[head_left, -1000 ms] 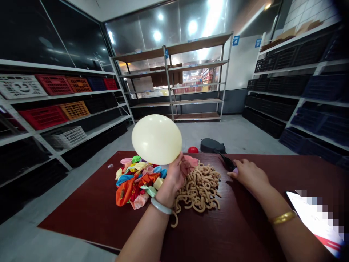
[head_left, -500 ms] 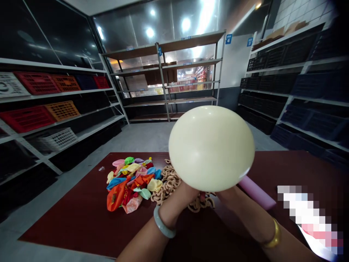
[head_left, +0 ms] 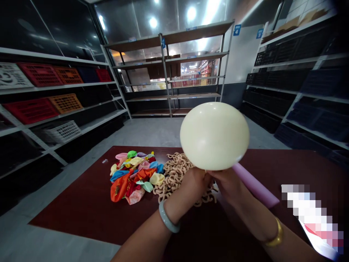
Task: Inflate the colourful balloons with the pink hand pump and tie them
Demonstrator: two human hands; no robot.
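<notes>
A blown-up pale yellow balloon (head_left: pixel 214 135) is held up over the dark red table (head_left: pixel 81 211). My left hand (head_left: pixel 192 185) and my right hand (head_left: pixel 228 185) are both closed at its neck, just under its body, touching each other. Behind the hands lies a heap of tan curly pieces (head_left: pixel 176 174). Left of that heap sits a pile of limp coloured balloons (head_left: pixel 133 175). A pink tube (head_left: pixel 255 186) lies on the table beside my right wrist.
A phone with a blurred screen (head_left: pixel 313 218) lies at the table's right front. Metal shelves with red, orange and white crates (head_left: pixel 40 105) line the left wall. Dark bins (head_left: pixel 313 91) fill the right shelves. Grey floor stretches beyond the table.
My right hand left the table and joined my left hand at the balloon's neck. The balloon moved right, toward the centre. The pink tube came into view.
</notes>
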